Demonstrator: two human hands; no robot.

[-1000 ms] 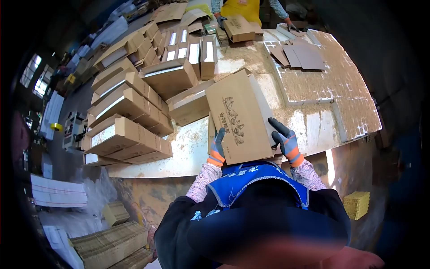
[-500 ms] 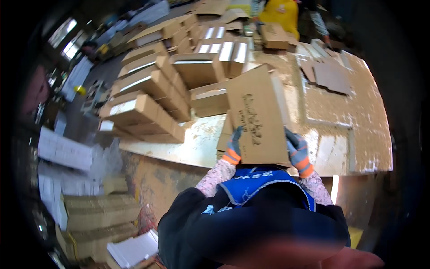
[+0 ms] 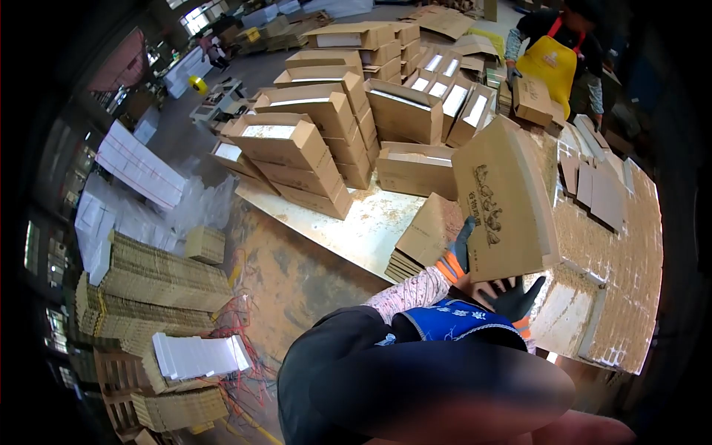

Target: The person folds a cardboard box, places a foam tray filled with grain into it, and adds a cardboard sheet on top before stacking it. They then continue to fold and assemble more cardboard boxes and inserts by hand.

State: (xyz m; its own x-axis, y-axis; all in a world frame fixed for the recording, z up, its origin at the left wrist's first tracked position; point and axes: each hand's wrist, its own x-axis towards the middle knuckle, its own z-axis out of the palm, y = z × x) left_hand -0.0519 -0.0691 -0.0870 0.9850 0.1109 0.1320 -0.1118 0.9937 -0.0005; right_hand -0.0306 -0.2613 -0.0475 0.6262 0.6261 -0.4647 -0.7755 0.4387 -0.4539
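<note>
A printed brown cardboard box (image 3: pixel 508 204) stands tilted in front of me, its printed side toward me. My left hand (image 3: pixel 461 248), in a dark glove with an orange cuff, grips the box's lower left edge. Beneath its bottom edge is my right hand (image 3: pixel 515 299), gloved too, with fingers stretched and spread. Flat folded cartons (image 3: pixel 426 236) lie stacked on the table just left of my left hand.
Filled cartons (image 3: pixel 297 156) are stacked on the table's left. Grey cardboard sheets (image 3: pixel 601 194) lie on a dusty board (image 3: pixel 636 259) at right. A person in a yellow apron (image 3: pixel 550 67) stands across the table. Bundled flat cardboard (image 3: pixel 159 285) is on the floor.
My right hand has left the box's right side and spread open below its bottom edge. The box now leans more to the left. The view has swung, bringing the person across into sight.
</note>
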